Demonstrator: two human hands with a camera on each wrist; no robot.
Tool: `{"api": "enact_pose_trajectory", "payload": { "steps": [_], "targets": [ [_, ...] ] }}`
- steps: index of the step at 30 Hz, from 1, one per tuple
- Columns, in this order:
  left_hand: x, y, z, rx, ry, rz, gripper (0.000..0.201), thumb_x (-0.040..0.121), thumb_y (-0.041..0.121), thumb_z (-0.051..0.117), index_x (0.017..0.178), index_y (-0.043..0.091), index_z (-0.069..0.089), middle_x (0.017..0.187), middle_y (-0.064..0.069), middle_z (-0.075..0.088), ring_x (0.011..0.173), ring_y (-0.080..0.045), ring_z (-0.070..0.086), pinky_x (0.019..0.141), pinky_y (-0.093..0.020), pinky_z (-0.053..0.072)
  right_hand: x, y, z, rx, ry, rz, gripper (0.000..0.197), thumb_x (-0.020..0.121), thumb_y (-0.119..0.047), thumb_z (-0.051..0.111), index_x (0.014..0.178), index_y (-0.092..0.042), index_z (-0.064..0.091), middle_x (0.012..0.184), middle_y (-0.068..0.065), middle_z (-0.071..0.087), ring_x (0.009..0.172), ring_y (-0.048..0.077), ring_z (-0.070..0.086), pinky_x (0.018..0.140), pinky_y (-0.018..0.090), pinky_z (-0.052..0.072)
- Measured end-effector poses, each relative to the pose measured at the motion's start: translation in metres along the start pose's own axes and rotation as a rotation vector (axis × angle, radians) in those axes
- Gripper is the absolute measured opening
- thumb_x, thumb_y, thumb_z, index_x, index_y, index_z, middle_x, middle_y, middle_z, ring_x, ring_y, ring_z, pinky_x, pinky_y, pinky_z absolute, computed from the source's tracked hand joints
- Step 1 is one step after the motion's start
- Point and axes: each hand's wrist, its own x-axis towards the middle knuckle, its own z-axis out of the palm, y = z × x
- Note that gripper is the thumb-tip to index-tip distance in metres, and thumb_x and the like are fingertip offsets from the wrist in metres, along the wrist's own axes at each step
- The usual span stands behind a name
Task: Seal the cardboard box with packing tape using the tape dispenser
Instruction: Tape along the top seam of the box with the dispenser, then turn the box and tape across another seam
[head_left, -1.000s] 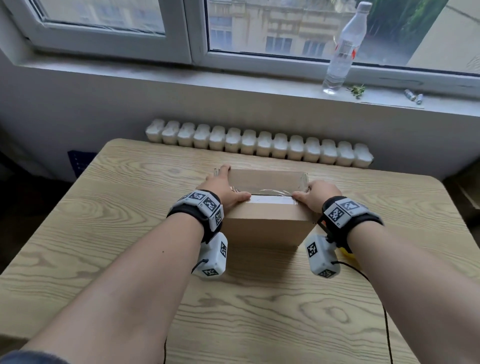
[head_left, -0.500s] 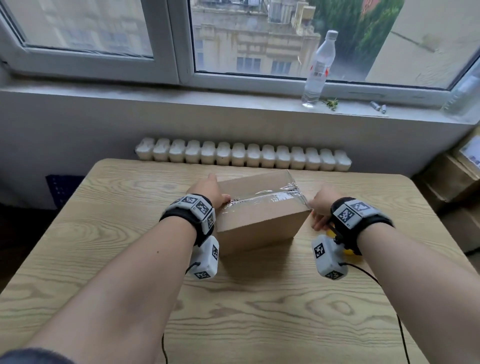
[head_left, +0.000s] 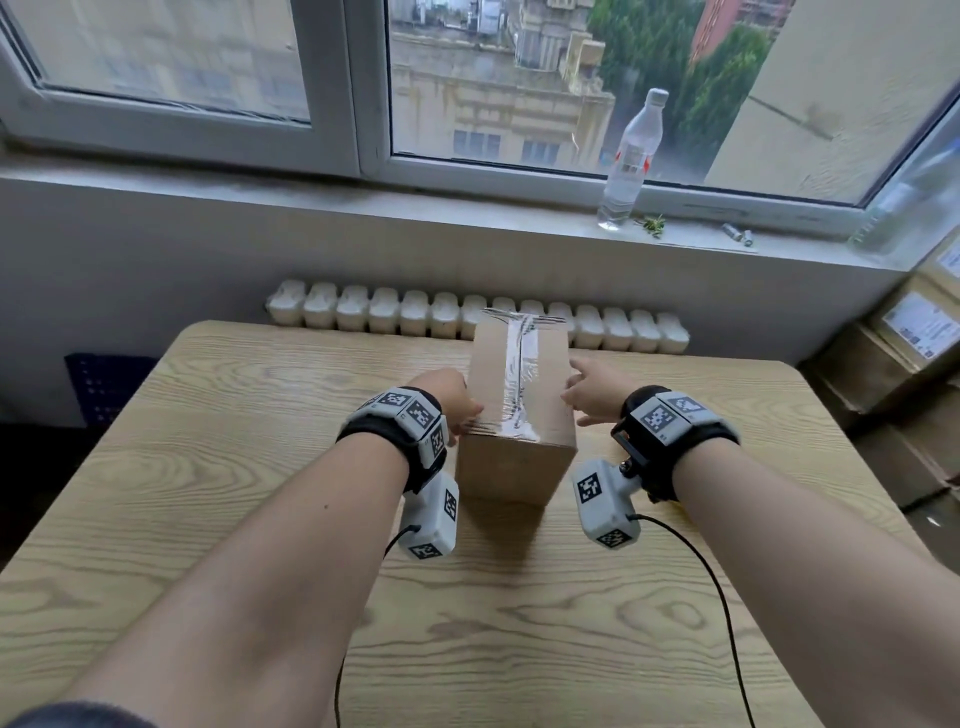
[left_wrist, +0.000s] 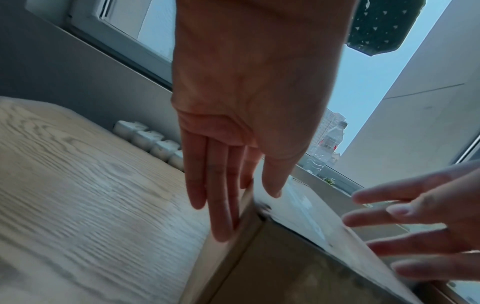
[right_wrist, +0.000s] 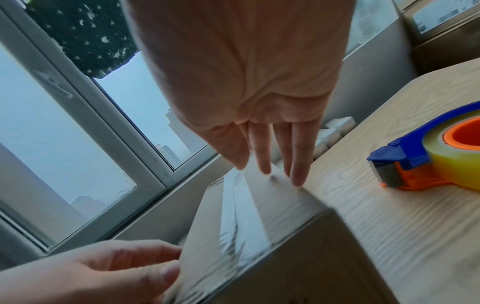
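Note:
A brown cardboard box (head_left: 514, 462) stands mid-table with its long side pointing away from me. A strip of clear packing tape (head_left: 519, 379) runs along its top seam. My left hand (head_left: 457, 410) lies flat against the box's left side near the front corner, fingers (left_wrist: 218, 205) straight and thumb on the top edge. My right hand (head_left: 587, 395) touches the top right edge with straight fingers (right_wrist: 298, 164). The blue and orange tape dispenser (right_wrist: 428, 162) lies on the table to the right of the box, held by neither hand; the head view hides it.
The wooden table (head_left: 208, 467) ends at a white radiator (head_left: 389, 314) below the windowsill. A plastic water bottle (head_left: 628, 161) stands on the sill. Stacked cartons (head_left: 893, 374) fill the floor at the right. Wrist-camera cables trail toward me.
The box has turned about a quarter turn, so the taped seam now runs away from me instead of across. Both hands moved with it onto its long sides.

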Motion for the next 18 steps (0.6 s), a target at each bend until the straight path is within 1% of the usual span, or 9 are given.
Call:
{"api": "enact_pose_trajectory", "payload": {
  "steps": [2,4,7,9,11,12,14,16,18],
  "targets": [
    [-0.001,0.004,0.004,-0.075,-0.042,0.027,0.021,0.096,0.021,0.050,0.107,0.005,0.058,0.100,-0.014,0.074,0.084,-0.026,0.074,0.069,-0.030,0.055,0.001,-0.001,0.000,-0.093,0.031,-0.008,0.056,0.094,-0.003,0.044,0.148,-0.005,0.029,0.143,0.017,0.043,0.128,0.034,0.048,0.102,0.043,0.046],
    [-0.003,0.008,0.005,-0.078,-0.045,0.040,0.007,0.093,0.016,0.052,0.092,0.011,0.057,0.092,-0.012,0.073,0.089,-0.027,0.074,0.068,-0.029,0.056,0.001,0.000,-0.001,-0.180,0.063,-0.008,0.059,0.091,-0.003,0.048,0.148,-0.003,0.030,0.148,0.017,0.039,0.134,0.032,0.042,0.108,0.040,0.039],
    [-0.003,0.009,0.008,-0.115,-0.054,0.039,0.016,0.090,0.011,0.054,0.103,0.005,0.061,0.087,-0.012,0.071,0.089,-0.029,0.074,0.072,-0.033,0.058,0.002,0.003,0.000,-0.248,0.078,0.006,0.059,0.092,-0.003,0.049,0.148,-0.002,0.029,0.153,0.014,0.034,0.140,0.027,0.034,0.112,0.032,0.031],
    [-0.004,0.010,0.008,-0.130,-0.068,0.036,0.008,0.090,0.009,0.054,0.096,0.008,0.057,0.090,-0.016,0.071,0.091,-0.031,0.074,0.079,-0.037,0.058,0.004,0.006,-0.001,-0.275,0.079,0.019,0.053,0.091,-0.003,0.049,0.143,0.003,0.037,0.148,0.016,0.041,0.137,0.028,0.038,0.108,0.031,0.034],
    [-0.004,0.010,0.008,-0.122,-0.062,0.026,0.015,0.091,0.010,0.055,0.104,0.005,0.059,0.092,-0.015,0.070,0.091,-0.031,0.073,0.079,-0.037,0.058,0.005,0.008,-0.002,-0.294,0.074,0.001,0.041,0.090,-0.003,0.047,0.130,0.006,0.051,0.136,0.019,0.053,0.127,0.029,0.048,0.091,0.027,0.038],
    [-0.004,0.011,0.008,-0.100,-0.047,0.018,0.027,0.091,0.013,0.056,0.116,0.002,0.057,0.096,-0.014,0.069,0.092,-0.030,0.072,0.079,-0.036,0.057,0.004,0.010,-0.003,-0.316,0.069,-0.012,0.038,0.090,-0.003,0.046,0.127,0.006,0.053,0.133,0.019,0.055,0.125,0.029,0.049,0.087,0.026,0.037],
    [-0.002,0.010,0.008,0.018,0.053,0.027,0.045,0.092,0.024,0.058,0.131,0.004,0.050,0.116,-0.012,0.066,0.106,-0.028,0.065,0.087,-0.037,0.053,0.003,0.012,-0.003,-0.353,0.063,-0.027,0.045,0.093,-0.005,0.043,0.138,0.001,0.044,0.143,0.015,0.047,0.132,0.028,0.043,0.097,0.029,0.037],
    [0.000,0.016,0.009,0.116,0.193,0.061,0.054,0.093,0.032,0.057,0.139,0.008,0.042,0.136,-0.011,0.055,0.124,-0.027,0.054,0.100,-0.038,0.045,-0.002,0.016,-0.009,-0.398,0.091,-0.073,0.053,0.095,-0.007,0.042,0.148,-0.010,0.033,0.151,0.010,0.039,0.137,0.026,0.039,0.106,0.031,0.034],
    [0.002,0.029,0.010,0.156,0.281,0.113,0.059,0.093,0.033,0.055,0.143,0.011,0.035,0.145,-0.011,0.044,0.132,-0.027,0.045,0.107,-0.041,0.041,-0.007,0.022,-0.021,-0.448,0.160,-0.132,0.054,0.095,-0.009,0.042,0.148,-0.016,0.033,0.150,0.008,0.041,0.135,0.026,0.042,0.106,0.031,0.036]
  ]
}}
